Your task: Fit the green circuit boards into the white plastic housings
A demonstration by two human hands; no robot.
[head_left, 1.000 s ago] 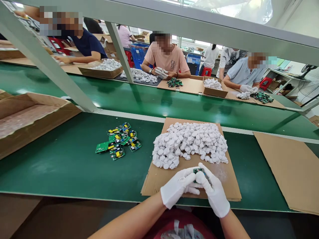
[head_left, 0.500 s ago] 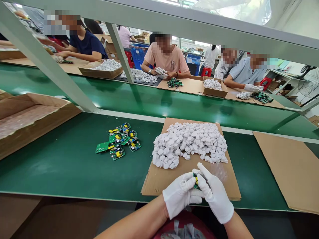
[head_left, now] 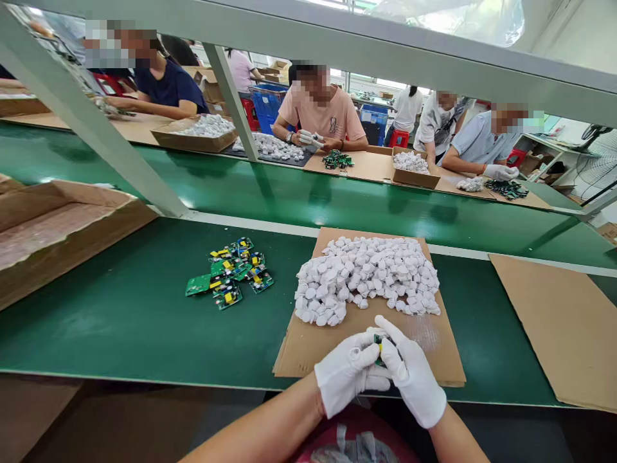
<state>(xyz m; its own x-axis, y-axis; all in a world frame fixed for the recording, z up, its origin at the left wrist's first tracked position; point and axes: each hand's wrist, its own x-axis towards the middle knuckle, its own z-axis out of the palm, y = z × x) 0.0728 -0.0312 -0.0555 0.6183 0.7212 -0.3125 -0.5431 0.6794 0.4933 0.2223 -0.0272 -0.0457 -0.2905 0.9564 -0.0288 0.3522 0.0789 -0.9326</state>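
Left hand [head_left: 348, 372], right hand [head_left: 409, 372] angled inward; circuit board [head_left: 379, 342] pinched between

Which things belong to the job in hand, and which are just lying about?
Apparently in use: held board, left hand, right hand, pile of boards, white pieces, cardboard beneath them.

Probably just lying about: cardboard sheet at right, cardboard box at left.

Held PCB [head_left: 378, 339] turned vs 1s ago, yellow pt [head_left: 380, 348] now showing.

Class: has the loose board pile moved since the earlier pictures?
No: the board pile lies in the same spot relative to the slanting post.
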